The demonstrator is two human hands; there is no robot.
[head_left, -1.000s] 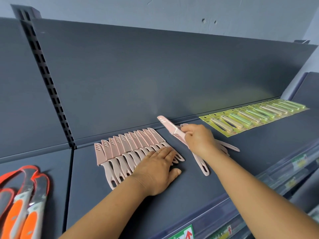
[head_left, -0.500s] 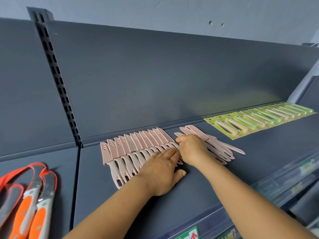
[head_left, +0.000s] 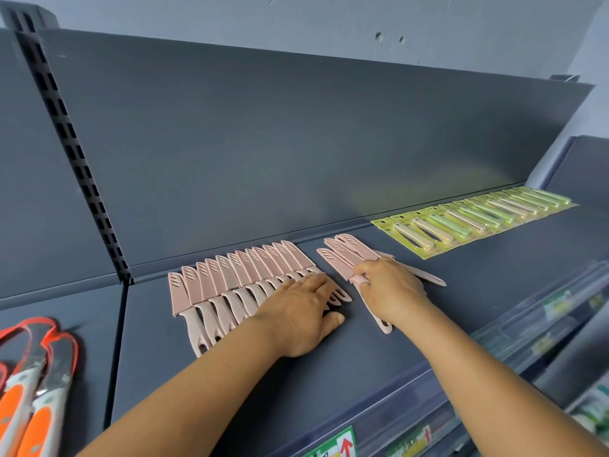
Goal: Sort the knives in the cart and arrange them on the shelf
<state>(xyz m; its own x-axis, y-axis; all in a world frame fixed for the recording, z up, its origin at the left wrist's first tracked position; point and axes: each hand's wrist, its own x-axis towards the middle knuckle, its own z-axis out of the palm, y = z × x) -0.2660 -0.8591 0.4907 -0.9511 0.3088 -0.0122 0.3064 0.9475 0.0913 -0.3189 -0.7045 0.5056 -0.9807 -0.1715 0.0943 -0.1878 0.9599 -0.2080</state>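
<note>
While our left hand [head_left: 298,313] lies flat and open, palm down, on the handles at the right end of the fanned row of pink knives [head_left: 237,280], our right hand [head_left: 390,290] is curled closed around one sheathed pink knife [head_left: 369,301] drawn from the loose bunch of pink knives [head_left: 349,252] just to the right of the row. Both groups rest on the dark shelf [head_left: 412,341], sheathed blades pointing toward the back panel and handles toward us. The held knife's long axis runs roughly parallel to its neighbours in the row, tip up and to the left, handle loop protruding below the hand. The decisive relation is lateral: the open slot lies immediately left of the right hand, at the row's right end, beside the left fingertips [head_left: 321,280]. We judge that a short leftward slide, keeping the axis unchanged, would seat the knife as the next member of the fan. Green carded knives [head_left: 468,222] lie well apart to the right; orange-handled knives [head_left: 36,400] sit on the adjoining shelf bay at left.
</note>
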